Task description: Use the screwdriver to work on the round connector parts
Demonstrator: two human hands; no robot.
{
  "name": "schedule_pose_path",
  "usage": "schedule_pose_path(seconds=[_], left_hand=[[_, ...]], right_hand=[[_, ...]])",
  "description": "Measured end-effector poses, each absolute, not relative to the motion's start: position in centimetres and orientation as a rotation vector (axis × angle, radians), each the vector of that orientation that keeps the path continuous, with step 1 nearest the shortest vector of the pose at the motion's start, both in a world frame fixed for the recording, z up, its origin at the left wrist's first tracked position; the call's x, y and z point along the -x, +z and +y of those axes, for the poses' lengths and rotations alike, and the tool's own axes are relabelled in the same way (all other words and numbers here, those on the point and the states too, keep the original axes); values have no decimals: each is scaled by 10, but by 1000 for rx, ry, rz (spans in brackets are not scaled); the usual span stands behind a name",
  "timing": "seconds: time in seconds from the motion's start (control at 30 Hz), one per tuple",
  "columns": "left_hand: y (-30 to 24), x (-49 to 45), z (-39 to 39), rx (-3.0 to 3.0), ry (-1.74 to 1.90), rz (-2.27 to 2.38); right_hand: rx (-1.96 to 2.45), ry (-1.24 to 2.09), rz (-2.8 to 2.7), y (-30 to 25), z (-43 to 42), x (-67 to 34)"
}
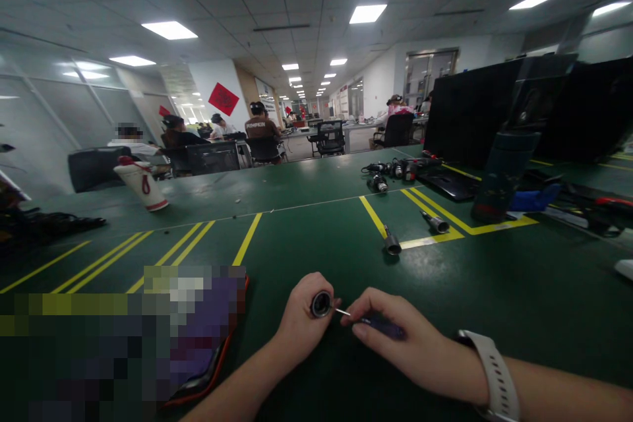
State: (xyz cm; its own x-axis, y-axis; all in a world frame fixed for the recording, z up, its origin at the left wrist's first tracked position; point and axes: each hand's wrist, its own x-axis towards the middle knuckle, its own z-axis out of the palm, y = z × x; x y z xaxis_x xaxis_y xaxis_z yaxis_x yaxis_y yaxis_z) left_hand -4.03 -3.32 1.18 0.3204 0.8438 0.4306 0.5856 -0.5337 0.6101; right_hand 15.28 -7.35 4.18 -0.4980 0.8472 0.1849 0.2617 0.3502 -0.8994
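Observation:
In the head view my left hand (307,308) is closed around a dark cylindrical part (321,304), whose round open end with a metal rim faces up toward me. The rest of that part is hidden in the fist. My right hand (395,336) grips a small screwdriver (383,327) with a dark purple handle. Its thin metal shaft points left at the side of the cylinder; whether the tip touches it I cannot tell. Beyond my hands lie two metal cylindrical parts with narrow stems, one (392,244) on a yellow line and another (436,221) farther right.
Yellow tape lines cross the green table (306,237). An orange-edged case (232,336), partly pixelated, lies left. A white cup (143,184) leans farther back. Tools with cables (390,173), a dark bottle (504,175) and black monitors (475,109) stand right. Several people sit beyond.

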Motion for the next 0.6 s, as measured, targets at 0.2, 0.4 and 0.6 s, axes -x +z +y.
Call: schedule_pose_path(seconds=[0.2,0.4,0.6], left_hand=[[14,40,-35,-2163,1071,1253],[12,40,-35,-2120,1077,1285],[8,41,-32,-2153,1070,1353]], right_hand=[[920,1482,-1639,40,-65,-153],[887,1616,-1412,37,-64,-149],[994,1218,-1820,40,-69,-153]])
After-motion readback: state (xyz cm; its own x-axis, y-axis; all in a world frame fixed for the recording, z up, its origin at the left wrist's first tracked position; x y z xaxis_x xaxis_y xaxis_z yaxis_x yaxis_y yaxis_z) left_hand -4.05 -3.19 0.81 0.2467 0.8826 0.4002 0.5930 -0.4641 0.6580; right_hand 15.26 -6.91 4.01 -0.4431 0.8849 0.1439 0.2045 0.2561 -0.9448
